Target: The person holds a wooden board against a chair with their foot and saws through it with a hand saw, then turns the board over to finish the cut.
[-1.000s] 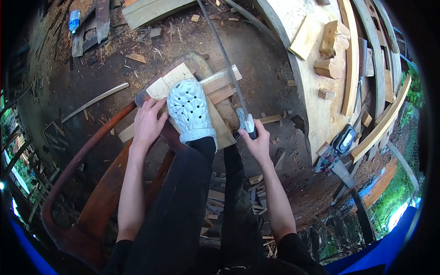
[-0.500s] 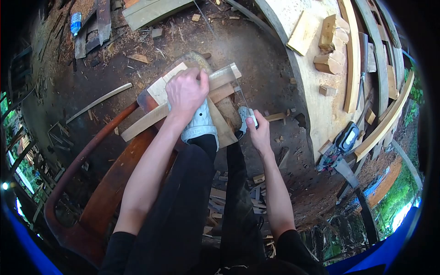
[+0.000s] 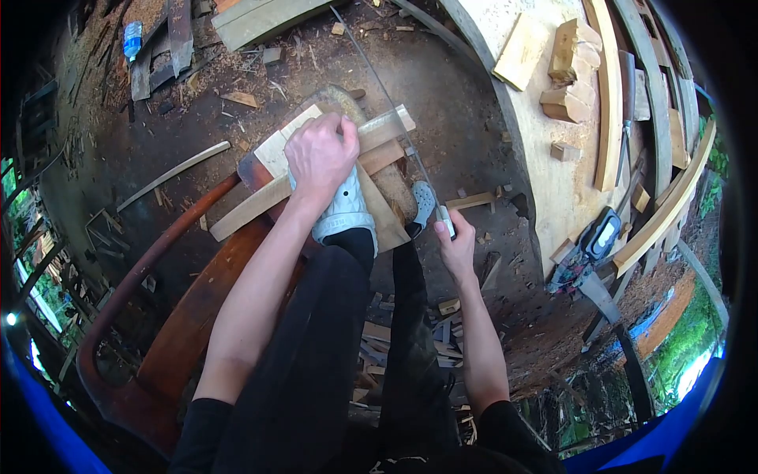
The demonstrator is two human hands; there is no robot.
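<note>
My left hand [image 3: 322, 154] presses down on a pale wooden strip [image 3: 251, 208], its fingers curled round it. The strip lies slantwise over other wood pieces, and a foot in a light clog [image 3: 346, 207] rests beside the hand. In my right hand [image 3: 456, 245] is the pale handle of a long thin saw [image 3: 384, 88]. Its blade runs up and to the left, crossing the strip near the right end. Below the strip a flat board [image 3: 383, 217] sticks out toward my knees.
A brown wooden chair [image 3: 158, 265] stands at the left. Pale wood blocks [image 3: 570, 104], a long curved strip [image 3: 606, 118] and a power tool [image 3: 598, 237] are on the workbench [image 3: 537, 158] at the right. Wood scraps [image 3: 241, 99] litter the floor.
My right hand has moved slightly down and to the right with the saw, and more of the blade shows on my side of the strip. My left hand has hardly moved.
</note>
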